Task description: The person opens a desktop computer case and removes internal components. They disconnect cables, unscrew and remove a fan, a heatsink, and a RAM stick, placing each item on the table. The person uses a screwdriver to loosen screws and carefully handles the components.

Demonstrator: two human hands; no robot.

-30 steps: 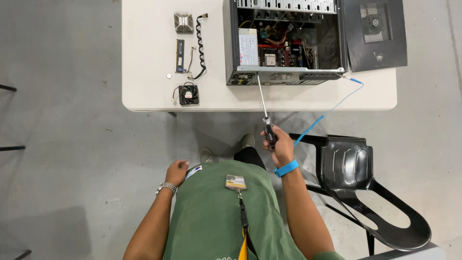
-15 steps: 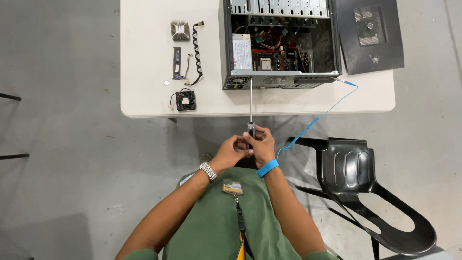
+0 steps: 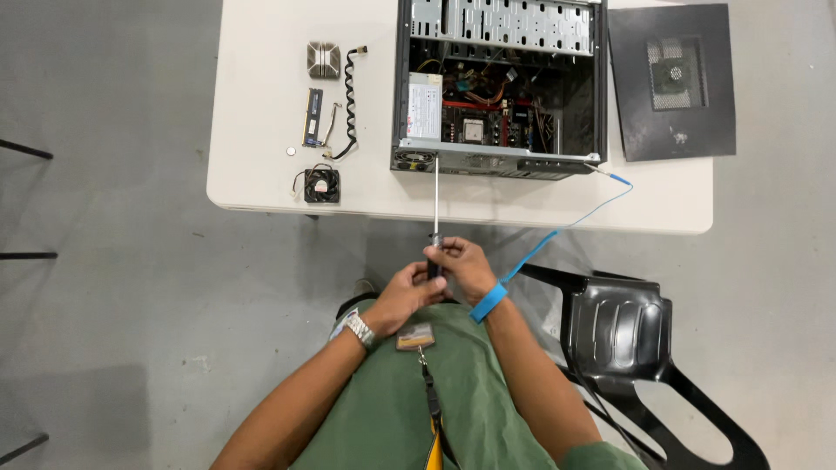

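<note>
Both hands meet in front of my chest around the black handle of a long screwdriver (image 3: 436, 196). My right hand (image 3: 461, 265), with a blue wrist strap, grips the handle. My left hand (image 3: 402, 296), with a wristwatch, closes over the lower end of the same handle. The steel shaft points up toward the front edge of an open computer case (image 3: 501, 83) lying on a white table (image 3: 261, 104). A blue cable (image 3: 566, 222) runs from my wrist strap to the case.
On the table left of the case lie a small fan (image 3: 321, 184), a memory stick (image 3: 313, 117), a coiled cable (image 3: 349, 100), a heatsink (image 3: 323, 59) and a coin cell. The case's black side panel (image 3: 672, 83) rests at right. A black chair (image 3: 627, 335) stands beside me.
My left hand rose from my lap and joined the right on the screwdriver handle. The screwdriver swung from tilted to nearly vertical, toward the case.
</note>
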